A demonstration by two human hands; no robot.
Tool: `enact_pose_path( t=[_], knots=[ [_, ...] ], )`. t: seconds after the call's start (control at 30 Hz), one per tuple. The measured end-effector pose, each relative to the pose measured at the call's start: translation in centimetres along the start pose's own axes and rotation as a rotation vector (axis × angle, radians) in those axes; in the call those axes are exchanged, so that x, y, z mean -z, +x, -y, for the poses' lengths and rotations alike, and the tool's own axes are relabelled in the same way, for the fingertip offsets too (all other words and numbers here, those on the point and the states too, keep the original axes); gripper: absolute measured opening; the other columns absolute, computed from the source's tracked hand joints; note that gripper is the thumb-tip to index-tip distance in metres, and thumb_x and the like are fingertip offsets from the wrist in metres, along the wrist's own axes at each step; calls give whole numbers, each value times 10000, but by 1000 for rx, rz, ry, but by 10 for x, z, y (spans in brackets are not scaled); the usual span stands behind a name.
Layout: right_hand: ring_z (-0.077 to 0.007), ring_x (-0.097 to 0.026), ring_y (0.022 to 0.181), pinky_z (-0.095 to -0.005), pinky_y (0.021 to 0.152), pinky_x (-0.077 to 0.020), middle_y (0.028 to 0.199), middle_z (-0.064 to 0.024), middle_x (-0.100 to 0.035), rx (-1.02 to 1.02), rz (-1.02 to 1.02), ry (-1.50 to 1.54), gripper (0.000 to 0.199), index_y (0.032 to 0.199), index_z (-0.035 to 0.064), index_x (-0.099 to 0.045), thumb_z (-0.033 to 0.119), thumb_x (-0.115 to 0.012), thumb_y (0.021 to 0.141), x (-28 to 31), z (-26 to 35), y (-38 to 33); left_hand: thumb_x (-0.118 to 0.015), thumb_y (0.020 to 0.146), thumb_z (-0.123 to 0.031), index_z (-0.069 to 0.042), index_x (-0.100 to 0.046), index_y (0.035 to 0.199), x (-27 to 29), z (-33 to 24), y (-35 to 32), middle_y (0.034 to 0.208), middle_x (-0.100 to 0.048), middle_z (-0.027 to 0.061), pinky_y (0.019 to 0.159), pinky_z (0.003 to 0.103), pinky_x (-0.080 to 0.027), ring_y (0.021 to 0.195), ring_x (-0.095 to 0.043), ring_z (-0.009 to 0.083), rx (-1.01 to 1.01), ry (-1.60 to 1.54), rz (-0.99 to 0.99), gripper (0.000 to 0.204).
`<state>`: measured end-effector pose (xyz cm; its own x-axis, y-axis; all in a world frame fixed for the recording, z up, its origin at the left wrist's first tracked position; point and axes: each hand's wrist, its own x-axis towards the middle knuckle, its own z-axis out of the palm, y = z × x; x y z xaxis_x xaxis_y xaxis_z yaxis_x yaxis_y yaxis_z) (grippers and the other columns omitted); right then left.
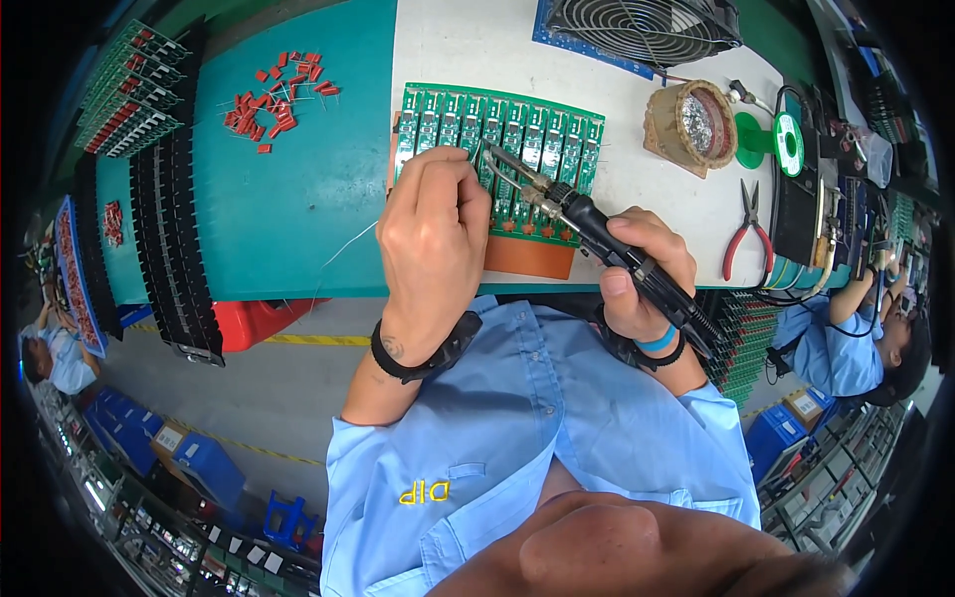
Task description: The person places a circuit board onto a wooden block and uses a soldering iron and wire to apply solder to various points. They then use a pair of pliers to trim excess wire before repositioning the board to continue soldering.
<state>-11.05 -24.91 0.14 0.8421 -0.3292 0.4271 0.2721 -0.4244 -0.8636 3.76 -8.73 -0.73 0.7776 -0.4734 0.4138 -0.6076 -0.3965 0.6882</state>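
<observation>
My right hand (647, 261) grips a black soldering iron (589, 221) that slants up and left. Its metal tip, with a thin curved tube beside it, reaches the upper middle of a green circuit board panel (542, 124) made up of several narrow strips. Beside that tip, the closed fingers of my left hand (430, 214) rest over the board's left part. A thin solder wire (350, 242) trails from this hand down to the left; the pinch itself is partly hidden. An orange-brown plate (527, 259) shows beneath the panel's near edge.
Loose red components (269, 109) lie on the green mat at left, beside black racks (171, 239). To the right are a round tin (693, 124), a green solder spool (786, 144) and red-handled pliers (748, 239). A fan (647, 30) stands at the back. Another person (846, 343) works at far right.
</observation>
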Motion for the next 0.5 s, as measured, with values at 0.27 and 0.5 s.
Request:
enact_pose_path(
  t=[0.27, 0.5],
  knots=[
    [-239, -702, 769, -317, 679, -551, 903, -171, -707, -21, -42, 43, 367, 1196, -42, -643, 204, -781, 961, -3, -3, 4, -712, 794, 135, 19, -601, 923, -1, 0, 3, 988, -693, 145, 669, 412, -564, 795, -685, 342, 5, 25, 8, 206],
    [-212, -668, 781, -318, 701, -536, 916, -164, -681, -23, -9, -2, 384, 1222, -38, -604, 243, -731, 994, -3, -3, 5, -713, 788, 137, 12, -589, 902, 1, -3, 8, 949, -674, 136, 644, 417, -548, 763, -667, 337, -5, 33, 30, 209]
  ],
)
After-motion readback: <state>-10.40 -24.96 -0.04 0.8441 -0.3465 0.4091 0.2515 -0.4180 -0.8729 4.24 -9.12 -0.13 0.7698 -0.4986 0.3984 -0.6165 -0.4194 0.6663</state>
